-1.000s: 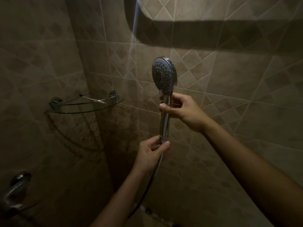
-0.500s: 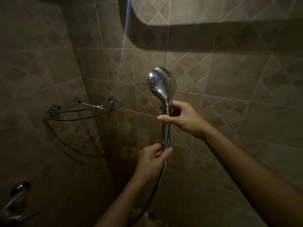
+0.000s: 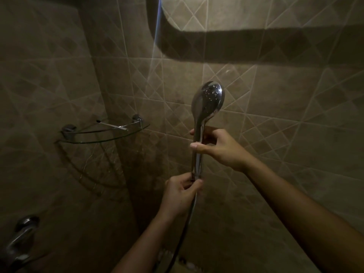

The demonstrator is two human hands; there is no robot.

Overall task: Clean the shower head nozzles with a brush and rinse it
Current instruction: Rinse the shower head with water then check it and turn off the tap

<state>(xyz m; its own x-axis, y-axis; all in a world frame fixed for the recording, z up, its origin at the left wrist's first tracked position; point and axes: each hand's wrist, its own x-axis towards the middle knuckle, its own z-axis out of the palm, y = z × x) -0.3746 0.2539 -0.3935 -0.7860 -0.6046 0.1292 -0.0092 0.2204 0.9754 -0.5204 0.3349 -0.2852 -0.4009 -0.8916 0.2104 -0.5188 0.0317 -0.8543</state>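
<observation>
From the head camera, in dim light, the shower head (image 3: 208, 99) stands upright in front of the tiled wall (image 3: 285, 119), near the middle of the view; its shiny chrome back, speckled with bright spots, faces the camera, and the nozzle side is turned away and cannot be seen.

The right hand (image 3: 218, 148) grips the upper part of the handle, just below the head; its thumb (image 3: 197, 145) lies across the front of the handle while the fingers curl round behind, one fingertip showing past the handle's left side; the hand is closed firmly round the chrome stem.

The left hand (image 3: 181, 192) holds the bottom end of the handle, where the hose (image 3: 189, 219) joins it; its thumb presses against the front of the joint and the other fingers are curled in tight on the left side; how exactly they sit on the fitting is too dark to tell. The two hands are apart, with a bare stretch of handle between them.

The hose drops from the joint, passes beside the left wrist and runs down toward the lower edge.

To the left, a glass corner shelf (image 3: 102, 134) is fixed in the corner of the walls; a chrome tap (image 3: 21, 233) shows at the lower left.
</observation>
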